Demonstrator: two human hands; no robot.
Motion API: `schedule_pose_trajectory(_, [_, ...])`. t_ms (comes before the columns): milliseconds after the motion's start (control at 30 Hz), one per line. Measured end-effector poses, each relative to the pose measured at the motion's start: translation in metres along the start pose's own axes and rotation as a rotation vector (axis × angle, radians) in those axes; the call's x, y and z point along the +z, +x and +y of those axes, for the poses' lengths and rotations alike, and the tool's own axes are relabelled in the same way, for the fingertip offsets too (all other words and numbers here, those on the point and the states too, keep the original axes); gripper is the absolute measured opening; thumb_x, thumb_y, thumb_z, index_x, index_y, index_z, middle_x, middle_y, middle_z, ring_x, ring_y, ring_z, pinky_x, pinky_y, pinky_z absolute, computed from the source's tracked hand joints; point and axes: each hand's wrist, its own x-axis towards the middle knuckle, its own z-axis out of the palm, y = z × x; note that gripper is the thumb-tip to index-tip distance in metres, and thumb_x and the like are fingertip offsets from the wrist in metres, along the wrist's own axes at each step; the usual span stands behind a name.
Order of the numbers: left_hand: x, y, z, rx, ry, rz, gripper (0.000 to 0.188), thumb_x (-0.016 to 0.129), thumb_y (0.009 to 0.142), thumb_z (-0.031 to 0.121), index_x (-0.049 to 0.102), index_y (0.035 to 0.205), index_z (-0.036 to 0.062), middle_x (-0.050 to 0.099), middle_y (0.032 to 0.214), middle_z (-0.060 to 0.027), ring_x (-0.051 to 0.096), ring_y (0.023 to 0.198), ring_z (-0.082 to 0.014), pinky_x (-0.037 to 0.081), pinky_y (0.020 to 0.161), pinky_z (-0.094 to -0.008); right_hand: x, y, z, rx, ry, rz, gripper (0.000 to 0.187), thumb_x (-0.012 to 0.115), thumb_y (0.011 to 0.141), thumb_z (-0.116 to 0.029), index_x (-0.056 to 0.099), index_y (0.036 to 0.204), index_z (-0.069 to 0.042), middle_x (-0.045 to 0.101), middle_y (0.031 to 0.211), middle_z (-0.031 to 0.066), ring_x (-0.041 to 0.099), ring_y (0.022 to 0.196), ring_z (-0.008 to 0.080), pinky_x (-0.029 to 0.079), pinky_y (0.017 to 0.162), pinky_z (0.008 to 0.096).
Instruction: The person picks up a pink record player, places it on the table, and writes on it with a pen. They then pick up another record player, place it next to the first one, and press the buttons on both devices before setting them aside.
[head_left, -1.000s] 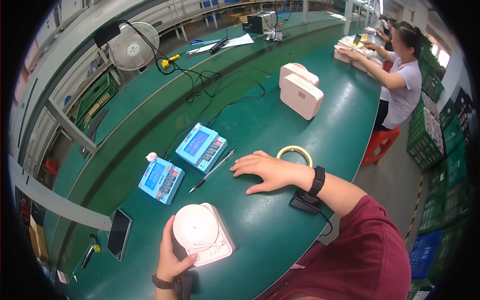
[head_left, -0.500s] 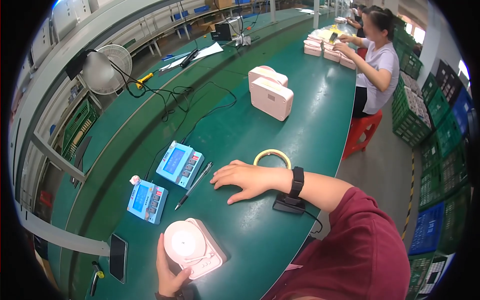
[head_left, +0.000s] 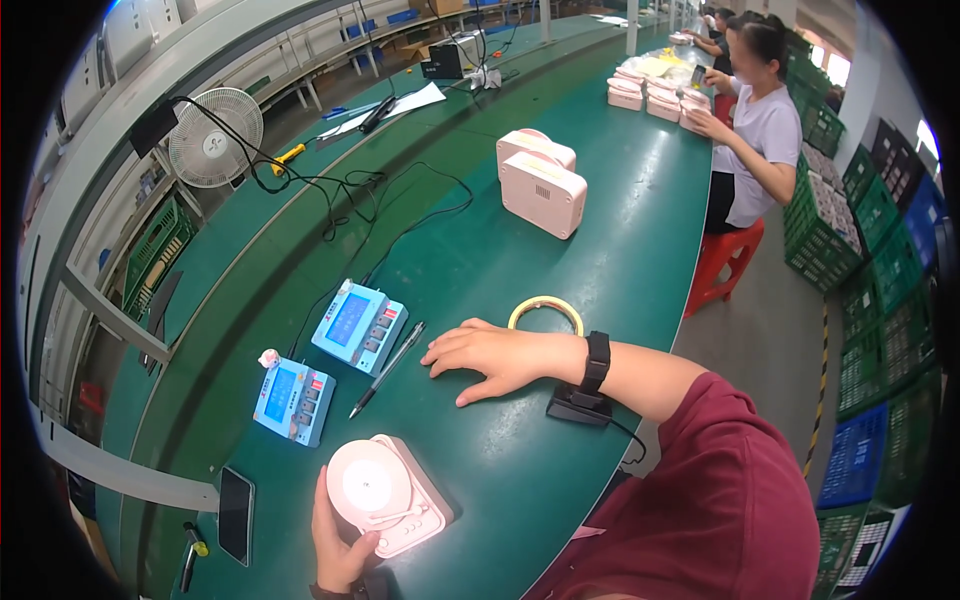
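A small pale pink record player [head_left: 410,525] with a round turntable and a tone arm lies on the green table near the front edge. My left hand [head_left: 338,548] grips its left side, thumb on the near edge and fingers along the far side. My right hand [head_left: 500,362] rests palm down on the tabletop, fingers spread, holding nothing. Just left of its fingertips lies a black pen [head_left: 388,370]. A roll of yellow tape [head_left: 548,303] sits behind the right wrist, and a black device with a cable [head_left: 578,408] lies under it.
Two blue meters with screens [head_left: 360,328] stand left of the pen. A phone [head_left: 236,515] lies at the left. Two pink boxy units [head_left: 543,195] stand upright farther back. A co-worker [head_left: 760,130] sits at the far right beside several pink units. Black cables [head_left: 350,185] cross the table.
My hands and the record player stay in place. The co-worker's hands have shifted over the pink units, one raising a dark object to the right.
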Motion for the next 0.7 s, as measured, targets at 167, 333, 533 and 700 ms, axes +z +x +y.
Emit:
schedule_pose_trajectory(167, [0.0004,0.0009,0.0031,0.002,-0.004,-0.009,0.112,0.074,0.067,0.052,0.025,0.15,-0.0039,0.045,0.143,-0.0198,0.045,0.132,-0.0281,0.032,0.111,-0.0382,0.0004,-0.0006,0.0004,-0.001,0.003,0.009,0.045,0.071,0.086,-0.03,0.059,0.12,-0.003,0.052,0.139,0.0138,0.041,0.136,0.03,0.03,0.108,0.0443])
schedule_pose_trajectory(333, [0.0021,0.0014,0.0065,-0.006,-0.025,-0.001,0.111,0.075,0.067,0.051,0.025,0.15,-0.0041,0.045,0.142,-0.0199,0.046,0.131,-0.0282,0.032,0.111,-0.0382,0.0002,-0.0005,0.0006,-0.001,-0.002,0.0,0.045,0.071,0.086,-0.03,0.059,0.12,-0.003,0.052,0.139,0.0139,0.041,0.136,0.03,0.03,0.107,0.0441])
schedule_pose_trajectory(533, [-0.0013,0.0008,0.0009,0.017,-0.026,-0.007,0.107,0.075,0.068,0.045,0.025,0.149,-0.0046,0.045,0.141,-0.0205,0.046,0.131,-0.0291,0.033,0.11,-0.0392,0.0006,-0.0001,-0.0005,-0.004,-0.01,0.011,0.045,0.071,0.086,-0.031,0.06,0.119,-0.003,0.053,0.138,0.0137,0.043,0.133,0.0299,0.031,0.106,0.0437])
schedule_pose_trajectory(700, [-0.0018,0.0016,0.0016,0.038,-0.047,-0.019,0.102,0.075,0.068,0.033,0.026,0.148,-0.0057,0.047,0.137,-0.0219,0.047,0.129,-0.0306,0.035,0.108,-0.0414,0.0004,-0.0003,-0.0014,0.003,-0.023,0.016,0.045,0.071,0.086,-0.031,0.06,0.12,-0.003,0.053,0.137,0.0136,0.045,0.131,0.03,0.032,0.106,0.0437])
